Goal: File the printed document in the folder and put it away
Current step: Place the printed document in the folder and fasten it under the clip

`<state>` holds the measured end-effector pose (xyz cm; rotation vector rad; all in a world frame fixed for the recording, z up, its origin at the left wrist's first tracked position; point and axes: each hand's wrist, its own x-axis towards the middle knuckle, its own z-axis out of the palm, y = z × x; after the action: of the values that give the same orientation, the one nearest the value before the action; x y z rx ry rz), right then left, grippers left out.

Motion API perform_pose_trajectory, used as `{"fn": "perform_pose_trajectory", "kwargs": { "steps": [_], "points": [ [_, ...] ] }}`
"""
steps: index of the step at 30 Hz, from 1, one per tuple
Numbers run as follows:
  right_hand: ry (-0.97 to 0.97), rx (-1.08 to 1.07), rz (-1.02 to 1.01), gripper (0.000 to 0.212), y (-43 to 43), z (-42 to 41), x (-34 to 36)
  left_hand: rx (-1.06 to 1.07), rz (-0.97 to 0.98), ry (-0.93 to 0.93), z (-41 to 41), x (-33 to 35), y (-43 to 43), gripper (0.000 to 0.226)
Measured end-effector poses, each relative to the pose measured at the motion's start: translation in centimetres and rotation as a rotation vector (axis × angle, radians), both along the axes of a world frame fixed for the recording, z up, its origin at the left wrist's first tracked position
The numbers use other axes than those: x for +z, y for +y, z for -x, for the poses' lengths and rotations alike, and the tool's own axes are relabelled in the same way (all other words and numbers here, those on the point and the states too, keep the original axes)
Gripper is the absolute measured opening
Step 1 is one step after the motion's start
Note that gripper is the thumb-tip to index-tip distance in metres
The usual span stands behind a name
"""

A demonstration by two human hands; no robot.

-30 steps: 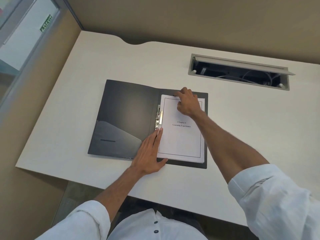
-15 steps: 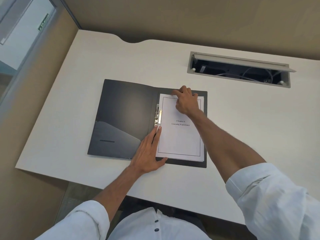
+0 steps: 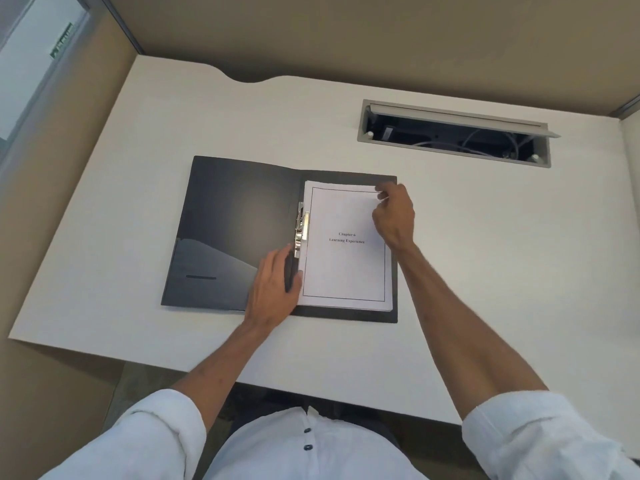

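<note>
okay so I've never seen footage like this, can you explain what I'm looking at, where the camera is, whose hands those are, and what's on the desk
There is no machine here. A person wears a wide-angle camera on the head, so the picture looks forward and down at their own arms in rolled white sleeves.

On the white desk lies an open black folder. In its right half sits a stack of printed pages, headed "Chapter 6, Learning Experience", beside the metal clip at the spine.

The left hand rests flat near the spine, below the clip, at the pages' lower left edge. The right hand pinches the pages' top right corner, which looks slightly lifted.

Farther back, an open cable hatch in the desk shows wires inside.
</note>
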<state>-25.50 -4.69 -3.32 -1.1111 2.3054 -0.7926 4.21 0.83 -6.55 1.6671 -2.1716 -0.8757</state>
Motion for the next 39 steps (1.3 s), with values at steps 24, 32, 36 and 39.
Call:
{"fn": "perform_pose_trajectory", "kwargs": {
  "steps": [24,32,36,39],
  "points": [
    [-0.201,-0.133,-0.284,0.040,17.2,-2.4,0.0,0.296,-0.073,-0.019,3.5,1.2,3.0,0.021],
    [-0.218,-0.133,-0.298,0.039,17.0,-2.4,0.7,0.290,-0.080,-0.031,3.7,1.5,3.3,0.023],
    [-0.223,-0.131,-0.314,0.038,16.8,-2.5,0.9,0.297,-0.097,-0.030,3.8,1.6,3.6,0.024],
    [-0.240,-0.134,-0.323,0.038,16.6,-2.5,1.0,0.301,-0.109,-0.028,3.9,1.8,3.7,0.024]
  ]
}}
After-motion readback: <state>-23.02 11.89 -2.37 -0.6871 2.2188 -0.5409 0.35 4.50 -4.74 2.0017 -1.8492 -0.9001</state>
